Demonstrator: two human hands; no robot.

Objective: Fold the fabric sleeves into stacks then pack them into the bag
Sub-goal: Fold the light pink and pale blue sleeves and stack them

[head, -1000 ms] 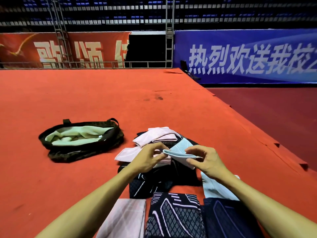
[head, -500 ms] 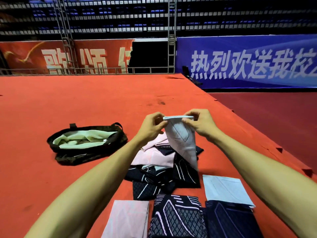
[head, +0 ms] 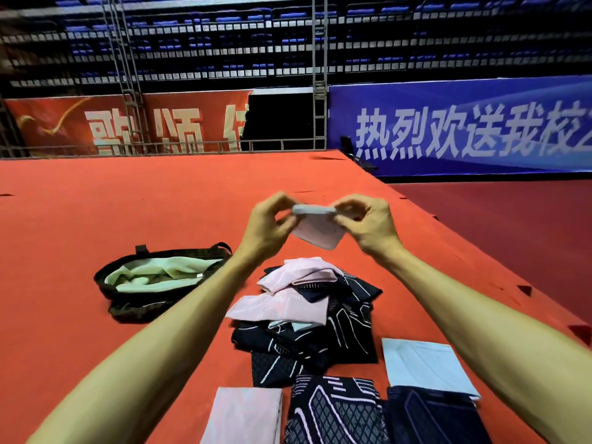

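Blurring both, left hand (head: 267,224) and right hand (head: 368,222) pinch pale sleeve (head: 317,230).

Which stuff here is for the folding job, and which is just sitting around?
For the job: pale sleeve pinched by left hand and right hand, unfolded pile, folded stacks, bag.
Just there: red banner, blue banner, metal truss, seats.
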